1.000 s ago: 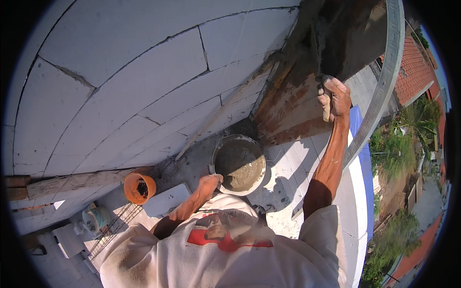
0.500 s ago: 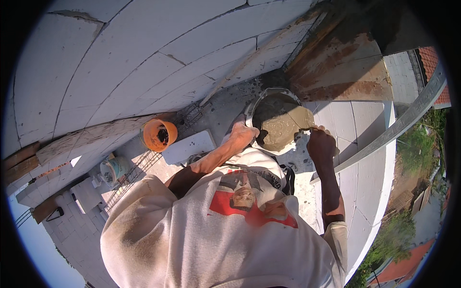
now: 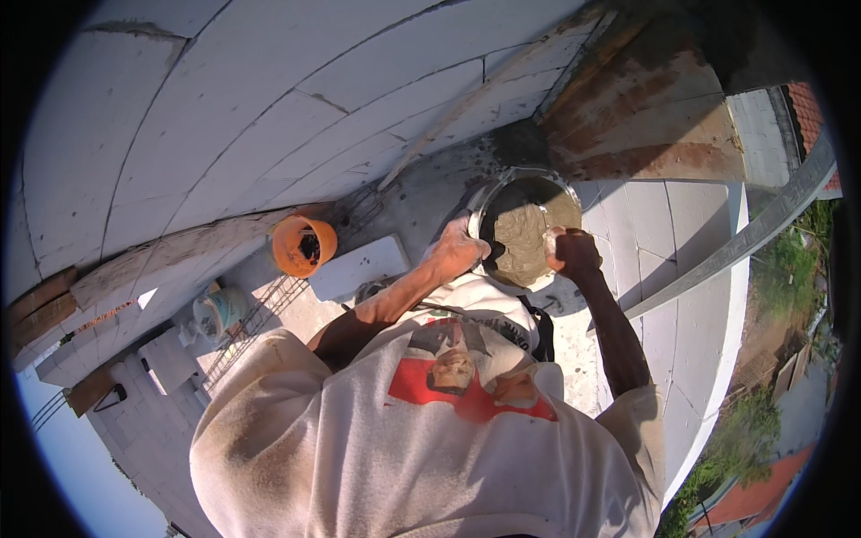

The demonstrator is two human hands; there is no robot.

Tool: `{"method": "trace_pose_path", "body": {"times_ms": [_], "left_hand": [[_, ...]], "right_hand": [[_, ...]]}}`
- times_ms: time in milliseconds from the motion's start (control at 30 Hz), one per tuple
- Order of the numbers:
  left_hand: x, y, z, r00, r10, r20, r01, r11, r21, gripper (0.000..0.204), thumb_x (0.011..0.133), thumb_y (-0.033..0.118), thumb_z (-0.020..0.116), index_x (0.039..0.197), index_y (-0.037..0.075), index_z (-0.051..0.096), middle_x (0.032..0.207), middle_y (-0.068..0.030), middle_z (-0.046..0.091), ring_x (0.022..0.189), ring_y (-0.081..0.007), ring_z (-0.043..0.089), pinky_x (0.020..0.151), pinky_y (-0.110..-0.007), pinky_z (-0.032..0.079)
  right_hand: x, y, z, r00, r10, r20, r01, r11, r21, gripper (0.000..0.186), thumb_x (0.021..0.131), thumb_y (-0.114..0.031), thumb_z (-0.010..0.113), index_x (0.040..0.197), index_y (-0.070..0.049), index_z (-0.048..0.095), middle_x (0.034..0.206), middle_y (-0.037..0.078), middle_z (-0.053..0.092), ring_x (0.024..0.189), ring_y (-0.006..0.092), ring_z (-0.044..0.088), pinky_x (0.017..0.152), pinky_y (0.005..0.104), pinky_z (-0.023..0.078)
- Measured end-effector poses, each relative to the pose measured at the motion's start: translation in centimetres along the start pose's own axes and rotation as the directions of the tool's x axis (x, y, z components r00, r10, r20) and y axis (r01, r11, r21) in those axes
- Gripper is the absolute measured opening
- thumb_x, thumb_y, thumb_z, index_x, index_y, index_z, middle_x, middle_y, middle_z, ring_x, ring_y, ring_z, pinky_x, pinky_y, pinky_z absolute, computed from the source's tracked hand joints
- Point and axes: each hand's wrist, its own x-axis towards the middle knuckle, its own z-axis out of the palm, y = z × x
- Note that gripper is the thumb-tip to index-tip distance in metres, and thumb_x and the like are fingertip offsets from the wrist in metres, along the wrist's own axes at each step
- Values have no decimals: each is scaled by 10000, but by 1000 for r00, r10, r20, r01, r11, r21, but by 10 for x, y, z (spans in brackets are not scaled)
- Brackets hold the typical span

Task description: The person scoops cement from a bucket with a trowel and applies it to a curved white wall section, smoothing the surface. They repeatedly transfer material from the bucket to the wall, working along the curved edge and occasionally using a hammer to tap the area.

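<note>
A round, pale-rimmed bucket (image 3: 475,215) of wet grey-brown mortar (image 3: 518,235) stands in front of my body. My left hand (image 3: 460,248) is closed over its left rim, with the thumb on the inner side. Over the right side of the bucket, my right hand (image 3: 577,253) is closed round a mortar-coated hand tool (image 3: 550,242). Most of that tool is hidden by my fingers and the mortar, so its exact kind does not show. The mortar's surface is uneven and partly in shadow.
An orange bucket (image 3: 303,247) and a white block (image 3: 360,268) lie left of me. White block walls (image 3: 269,117) rise ahead; a low one (image 3: 668,233) runs along my right. A long metal straightedge (image 3: 744,238) slants across it. A stained board (image 3: 641,125) stands ahead right.
My right hand has moved left from beyond the bucket's right rim to over the mortar. The mortar heaped at that rim has shifted inward. My left hand keeps its hold.
</note>
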Motion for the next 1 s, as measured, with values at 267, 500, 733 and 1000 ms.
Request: {"method": "trace_pose_path", "body": {"times_ms": [267, 500, 733, 1000], "left_hand": [[3, -6, 3, 993, -61, -97, 47, 989, -139, 227, 693, -36, 696, 915, -45, 647, 721, -46, 621, 588, -124, 549, 518, -284, 428], [18, -20, 1, 961, -167, -222, 138, 980, -141, 110, 681, 1, 714, 748, -56, 648, 686, -72, 596, 588, -153, 538, 514, -317, 399], [12, -4, -1, 943, -257, -210, 224, 960, -170, 139, 679, 65, 726, 668, -46, 644, 701, -98, 606, 622, -196, 535, 561, -365, 410], [24, -21, -3, 944, -236, -229, 176, 951, -253, 129, 678, 42, 695, 725, -78, 684, 741, -124, 638, 698, -208, 570, 644, -334, 440]], "right_hand": [[-27, -11, 23, 960, 36, -278, 62, 940, 335, 312, 750, -275, 794, 974, -78, 703, 844, 162, 694, 819, 383, 678, 733, 457, 543], [-20, -20, -39, 989, 140, 51, -149, 927, 344, 264, 784, -274, 776, 871, -45, 677, 757, 161, 671, 719, 360, 677, 666, 442, 538], [-22, -3, -130, 998, 36, 51, -47, 970, 237, 298, 852, -314, 732, 1005, -59, 717, 892, 174, 721, 851, 327, 712, 788, 419, 551], [70, 75, -321, 988, 82, -133, 113, 216, 970, 212, 907, -151, 697, 956, 54, 685, 751, 117, 670, 491, 130, 562, 436, 235, 423]]}}
